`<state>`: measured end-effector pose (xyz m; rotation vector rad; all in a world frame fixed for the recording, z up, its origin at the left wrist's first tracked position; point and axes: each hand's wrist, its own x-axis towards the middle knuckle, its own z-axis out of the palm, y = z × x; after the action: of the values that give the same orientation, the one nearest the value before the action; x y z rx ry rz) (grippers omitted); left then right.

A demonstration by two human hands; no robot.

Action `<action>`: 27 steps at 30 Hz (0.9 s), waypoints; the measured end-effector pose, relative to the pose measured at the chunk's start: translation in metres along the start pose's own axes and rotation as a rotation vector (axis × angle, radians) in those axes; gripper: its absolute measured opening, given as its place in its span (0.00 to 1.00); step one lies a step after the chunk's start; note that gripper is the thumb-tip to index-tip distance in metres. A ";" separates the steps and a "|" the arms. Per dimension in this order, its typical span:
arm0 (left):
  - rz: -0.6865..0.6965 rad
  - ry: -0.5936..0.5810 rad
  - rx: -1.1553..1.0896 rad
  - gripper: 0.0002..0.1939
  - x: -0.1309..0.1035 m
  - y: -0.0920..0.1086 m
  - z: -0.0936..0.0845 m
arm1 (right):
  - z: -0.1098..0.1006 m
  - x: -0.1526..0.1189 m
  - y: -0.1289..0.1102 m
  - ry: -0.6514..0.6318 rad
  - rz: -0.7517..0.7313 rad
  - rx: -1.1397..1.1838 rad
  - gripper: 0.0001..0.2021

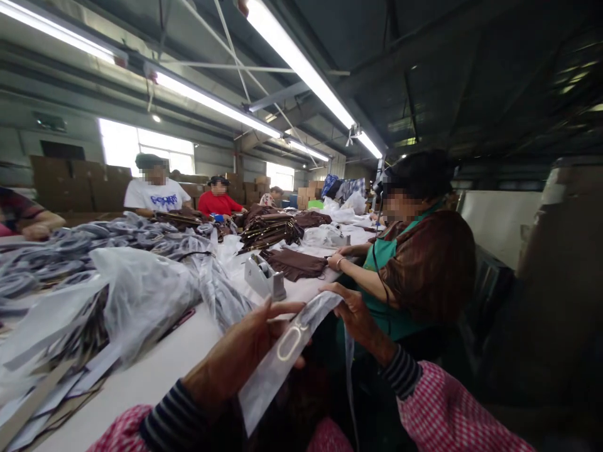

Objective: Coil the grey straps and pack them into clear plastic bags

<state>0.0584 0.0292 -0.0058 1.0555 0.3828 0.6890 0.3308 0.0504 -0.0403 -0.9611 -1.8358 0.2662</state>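
Observation:
A long, pale grey translucent strip with a light oval ring on it hangs between my two hands, in front of the table edge. My right hand pinches its upper end, and a narrow tail drops below that hand. Behind the strip is my left hand, its fingers reaching under and beside the ring; the strip lies across them. A grey-white tape dispenser stands on the table just beyond my left hand.
Clear plastic bags, grey coiled strips and brown fabric pieces lie on the white table. A person in a green apron sits close on the right, hands on brown fabric. Other people sit across the table.

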 end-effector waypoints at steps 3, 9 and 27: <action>-0.029 -0.002 -0.046 0.29 0.001 -0.015 0.002 | -0.006 0.001 0.000 -0.027 -0.110 -0.078 0.21; -0.066 -0.049 0.080 0.14 -0.005 -0.037 0.014 | -0.005 0.006 -0.009 -0.100 -0.313 -0.193 0.19; -0.019 0.096 0.101 0.23 -0.024 -0.071 -0.009 | 0.020 0.004 -0.020 -0.200 -0.494 -0.481 0.19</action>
<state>0.0590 -0.0039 -0.0733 1.1157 0.5146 0.7105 0.3033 0.0451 -0.0356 -0.7751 -2.3098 -0.4141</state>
